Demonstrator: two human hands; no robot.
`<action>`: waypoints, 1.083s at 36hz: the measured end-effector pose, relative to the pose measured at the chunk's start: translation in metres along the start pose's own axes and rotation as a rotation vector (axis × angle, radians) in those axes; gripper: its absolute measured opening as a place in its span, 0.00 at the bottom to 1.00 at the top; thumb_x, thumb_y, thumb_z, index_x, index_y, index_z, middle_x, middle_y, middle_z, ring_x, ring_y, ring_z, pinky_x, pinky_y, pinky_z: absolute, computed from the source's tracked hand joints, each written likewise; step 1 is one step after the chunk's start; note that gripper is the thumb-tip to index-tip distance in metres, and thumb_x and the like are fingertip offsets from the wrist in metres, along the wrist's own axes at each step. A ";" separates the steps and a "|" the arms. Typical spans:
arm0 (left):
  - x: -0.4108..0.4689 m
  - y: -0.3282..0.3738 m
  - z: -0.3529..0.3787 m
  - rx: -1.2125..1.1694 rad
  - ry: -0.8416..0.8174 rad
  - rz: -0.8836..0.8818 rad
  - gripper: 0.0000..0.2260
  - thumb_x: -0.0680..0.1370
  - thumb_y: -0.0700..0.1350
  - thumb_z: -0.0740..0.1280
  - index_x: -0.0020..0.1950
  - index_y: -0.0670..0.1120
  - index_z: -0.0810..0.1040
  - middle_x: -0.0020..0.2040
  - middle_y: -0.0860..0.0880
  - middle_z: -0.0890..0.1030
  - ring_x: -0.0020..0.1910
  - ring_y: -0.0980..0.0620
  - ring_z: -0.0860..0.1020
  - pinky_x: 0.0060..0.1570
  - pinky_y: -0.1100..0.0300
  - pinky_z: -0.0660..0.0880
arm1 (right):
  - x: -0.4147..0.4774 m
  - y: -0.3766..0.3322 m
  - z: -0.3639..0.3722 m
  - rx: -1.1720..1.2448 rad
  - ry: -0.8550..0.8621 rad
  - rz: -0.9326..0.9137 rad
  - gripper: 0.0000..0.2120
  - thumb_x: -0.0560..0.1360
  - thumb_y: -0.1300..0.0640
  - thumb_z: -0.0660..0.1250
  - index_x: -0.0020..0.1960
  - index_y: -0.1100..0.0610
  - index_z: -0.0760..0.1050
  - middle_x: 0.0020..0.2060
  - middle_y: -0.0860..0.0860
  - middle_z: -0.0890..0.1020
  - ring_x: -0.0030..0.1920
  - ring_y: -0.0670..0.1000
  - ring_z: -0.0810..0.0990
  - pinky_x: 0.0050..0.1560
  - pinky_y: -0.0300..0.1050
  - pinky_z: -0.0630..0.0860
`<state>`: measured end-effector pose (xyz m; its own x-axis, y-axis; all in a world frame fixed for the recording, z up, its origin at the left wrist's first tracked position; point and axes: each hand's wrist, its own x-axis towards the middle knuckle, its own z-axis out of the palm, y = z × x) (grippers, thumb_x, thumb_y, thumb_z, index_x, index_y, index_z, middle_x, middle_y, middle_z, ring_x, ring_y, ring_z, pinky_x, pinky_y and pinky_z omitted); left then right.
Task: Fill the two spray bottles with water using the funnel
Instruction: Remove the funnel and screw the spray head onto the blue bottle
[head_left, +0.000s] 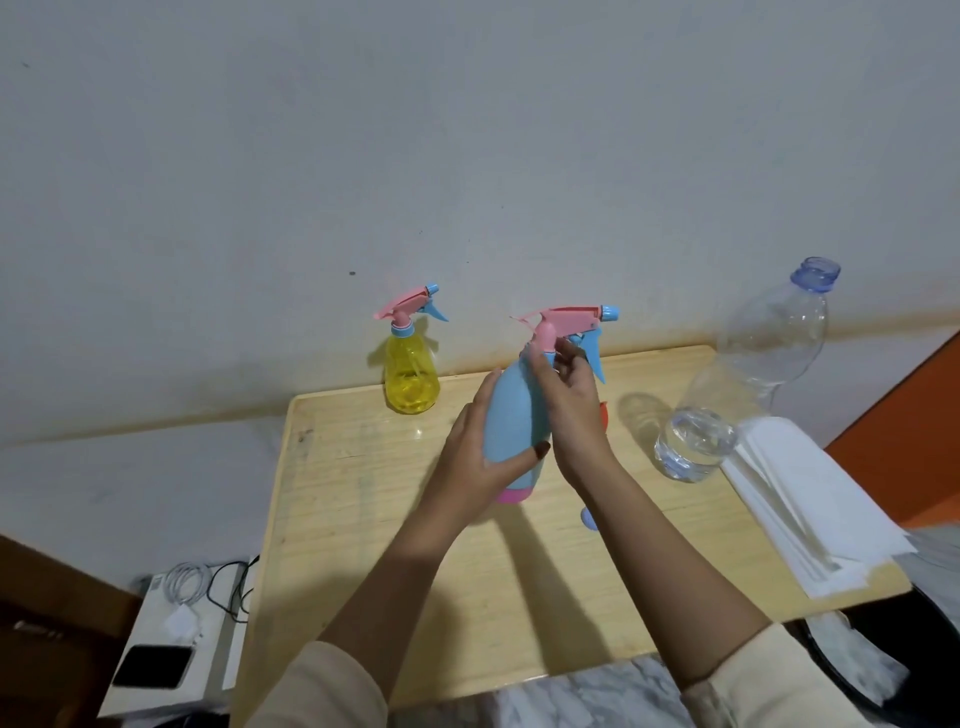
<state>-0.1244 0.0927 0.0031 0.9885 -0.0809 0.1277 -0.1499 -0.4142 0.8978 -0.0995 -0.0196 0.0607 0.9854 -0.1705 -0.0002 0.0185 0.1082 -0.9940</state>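
From my remote seat I see the blue spray bottle (511, 415) near the middle of the wooden table (389, 545), leaning a little toward 1 o'clock, with its pink trigger head still on. The left hand (483, 457) wraps around the bottle's body from the 9 o'clock side, thumb across the front. The right hand (571, 400) pinches the collar just under the trigger head. I cannot tell whether the pink base touches the table. The yellow spray bottle (410, 379) stands upright at 11 o'clock by the wall, also capped. An uncapped clear water bottle (743, 384) with a little water in it stands at 2 o'clock, beside a stack of white paper (810, 499) at 3 o'clock. A red piece (603, 415) peeks out behind the right hand.
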 end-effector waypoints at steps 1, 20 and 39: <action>-0.001 0.001 0.000 0.005 0.007 0.002 0.40 0.65 0.65 0.70 0.72 0.67 0.52 0.67 0.57 0.68 0.64 0.55 0.71 0.59 0.48 0.75 | 0.000 -0.002 -0.001 -0.005 -0.024 0.004 0.14 0.77 0.46 0.62 0.59 0.52 0.72 0.50 0.45 0.77 0.48 0.39 0.76 0.45 0.32 0.72; -0.011 0.015 0.001 0.138 0.190 0.028 0.41 0.66 0.58 0.75 0.74 0.63 0.57 0.56 0.57 0.69 0.54 0.59 0.70 0.50 0.63 0.69 | -0.002 -0.012 -0.011 0.011 -0.118 0.024 0.11 0.80 0.51 0.58 0.50 0.51 0.78 0.52 0.55 0.81 0.50 0.47 0.78 0.51 0.45 0.73; 0.000 0.025 -0.027 -0.095 -0.233 0.026 0.47 0.61 0.56 0.78 0.71 0.72 0.52 0.66 0.65 0.66 0.63 0.58 0.71 0.62 0.54 0.73 | 0.001 -0.030 -0.026 0.116 -0.194 -0.047 0.05 0.79 0.56 0.62 0.47 0.54 0.76 0.44 0.47 0.83 0.43 0.46 0.80 0.45 0.41 0.76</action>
<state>-0.1273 0.1065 0.0365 0.9514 -0.3019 0.0607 -0.1621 -0.3231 0.9324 -0.1040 -0.0487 0.0872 0.9969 0.0120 0.0783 0.0738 0.2180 -0.9732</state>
